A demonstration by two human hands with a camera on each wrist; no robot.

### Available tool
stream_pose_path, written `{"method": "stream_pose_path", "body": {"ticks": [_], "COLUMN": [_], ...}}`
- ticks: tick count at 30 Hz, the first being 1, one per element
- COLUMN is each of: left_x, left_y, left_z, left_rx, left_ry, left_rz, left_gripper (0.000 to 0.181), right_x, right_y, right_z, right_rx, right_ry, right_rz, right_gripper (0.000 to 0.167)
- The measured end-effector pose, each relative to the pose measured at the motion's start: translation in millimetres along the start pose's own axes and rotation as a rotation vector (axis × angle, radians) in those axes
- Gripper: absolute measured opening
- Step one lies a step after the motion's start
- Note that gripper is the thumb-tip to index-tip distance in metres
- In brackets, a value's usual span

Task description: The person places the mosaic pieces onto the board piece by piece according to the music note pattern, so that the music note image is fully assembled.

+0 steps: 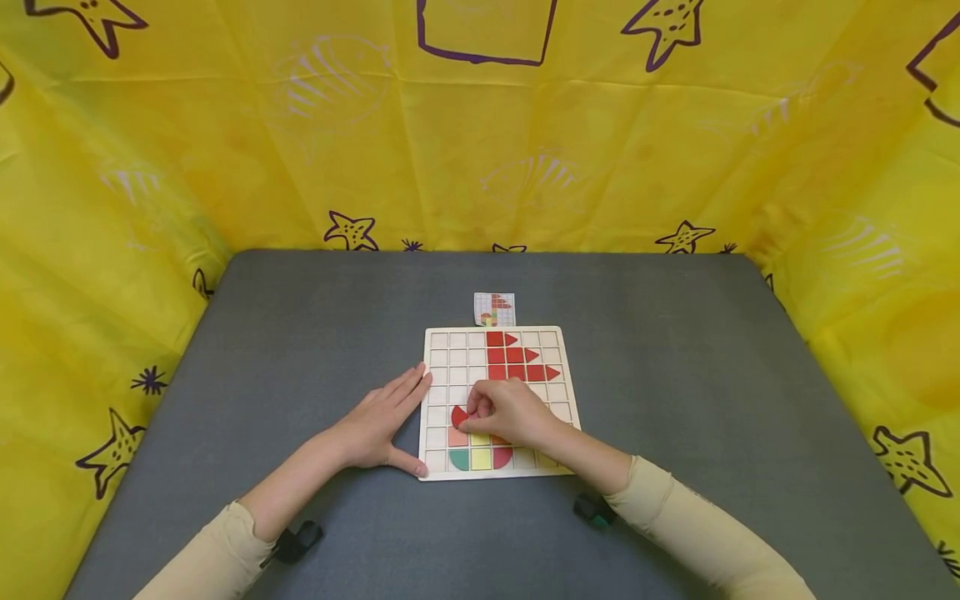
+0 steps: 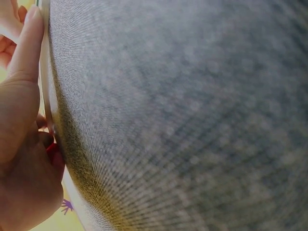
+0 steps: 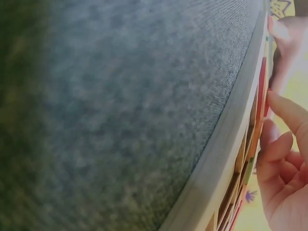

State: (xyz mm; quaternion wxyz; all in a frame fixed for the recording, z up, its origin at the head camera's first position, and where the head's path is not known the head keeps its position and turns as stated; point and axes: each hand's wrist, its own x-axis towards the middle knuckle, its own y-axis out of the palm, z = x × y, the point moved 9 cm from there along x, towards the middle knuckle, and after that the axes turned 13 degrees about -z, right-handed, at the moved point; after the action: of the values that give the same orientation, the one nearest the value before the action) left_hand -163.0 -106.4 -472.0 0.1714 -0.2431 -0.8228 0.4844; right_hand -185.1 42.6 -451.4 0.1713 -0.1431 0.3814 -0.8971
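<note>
A pale wooden grid board (image 1: 437,375) lies on the grey table. My left hand (image 1: 382,421) rests along its left edge, fingers straight and thumb at the near left corner. Over the lower middle of the board, my right hand (image 1: 513,412) has its fingers curled and pinches a red rounded tile (image 1: 458,417) at thumb and fingertips. Below that tile sit an orange square (image 1: 457,437), a green quarter-circle (image 1: 460,459), a yellow square (image 1: 481,459) and a red quarter-circle (image 1: 502,457). Red squares and triangles (image 1: 515,355) form three rows at the upper right. The right hand hides some middle cells.
Just beyond the board's far edge lies a small printed pattern card (image 1: 494,309) with a coloured grid. Dark wrist devices show under the left forearm (image 1: 298,542) and right forearm (image 1: 594,510). Yellow patterned cloth (image 1: 480,125) surrounds the back and sides of the table.
</note>
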Motion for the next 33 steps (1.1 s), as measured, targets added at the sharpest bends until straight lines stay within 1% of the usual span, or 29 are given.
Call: {"method": "stream_pose_path", "body": {"ticks": [4, 7, 10, 14, 21, 28, 33], "left_x": [0.0, -0.1, -0.8, -1.4, -1.3, -1.0, -0.7], "left_y": [-0.2, 0.1, 0.9, 0.7, 0.6, 1.5, 1.7], "left_z": [-0.3, -0.6, 0.1, 0.4, 0.0, 2.0, 2.6], "left_rx": [-0.001, 0.003, 0.008, 0.007, 0.009, 0.014, 0.014], "left_ry": [0.000, 0.002, -0.003, -0.008, -0.007, -0.016, -0.018], "left_rz": [-0.002, -0.002, 0.003, 0.005, 0.005, 0.009, 0.012], "left_gripper": [0.128, 0.129, 0.129, 0.130, 0.129, 0.130, 0.131], "right_x": [1.7, 3.2, 4.4, 5.8, 7.5, 6.2, 6.6], "right_y": [0.7, 1.3, 2.9, 4.3, 3.0, 0.0, -2.6], "right_z": [1.7, 3.6, 3.8, 1.0, -1.9, -1.2, -1.7], "right_rx": [0.033, 0.038, 0.033, 0.028, -0.015, -0.051, -0.071], "right_ry": [-0.024, -0.069, -0.095, -0.072, -0.024, -0.013, -0.008], "right_rz": [0.017, 0.027, 0.042, 0.056, 0.050, 0.029, -0.004], "right_gripper": [0.026, 0.030, 0.027, 0.020, 0.021, 0.019, 0.017]}}
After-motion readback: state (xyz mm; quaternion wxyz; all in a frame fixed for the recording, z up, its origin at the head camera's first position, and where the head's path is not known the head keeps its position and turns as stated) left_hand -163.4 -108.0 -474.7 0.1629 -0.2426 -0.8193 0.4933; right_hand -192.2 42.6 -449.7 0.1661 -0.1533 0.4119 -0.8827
